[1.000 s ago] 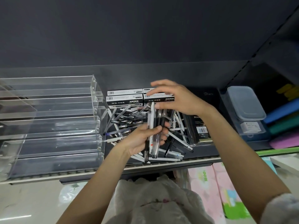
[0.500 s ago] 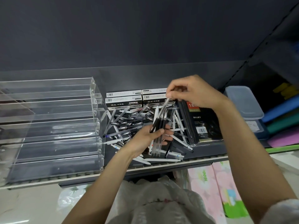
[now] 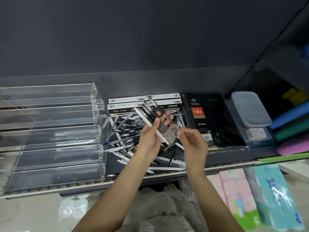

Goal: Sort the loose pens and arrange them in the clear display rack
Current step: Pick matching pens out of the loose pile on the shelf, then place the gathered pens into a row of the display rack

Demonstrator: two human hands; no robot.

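Note:
A pile of loose pens (image 3: 127,129), black, clear and white, lies on the dark shelf right of the clear display rack (image 3: 50,136), whose stepped tiers hold nothing. My left hand (image 3: 148,139) is raised above the pile, palm up, shut on a bundle of several pens (image 3: 155,118) that slants up to the left. My right hand (image 3: 194,143) is beside it on the right, its fingertips pinched at the bundle's lower end; whether it grips a pen there is blurred.
White pen boxes (image 3: 127,103) stand behind the pile. A black diary (image 3: 210,121) lies right of it, then a lidded plastic box (image 3: 250,109) and coloured folders (image 3: 291,118). Below the shelf edge (image 3: 83,185) hang tissue packs (image 3: 274,196) and a white bag.
My right hand came down from the back of the shelf to the lower end of the bundle. My left hand lifted and tilted the bundle leftward.

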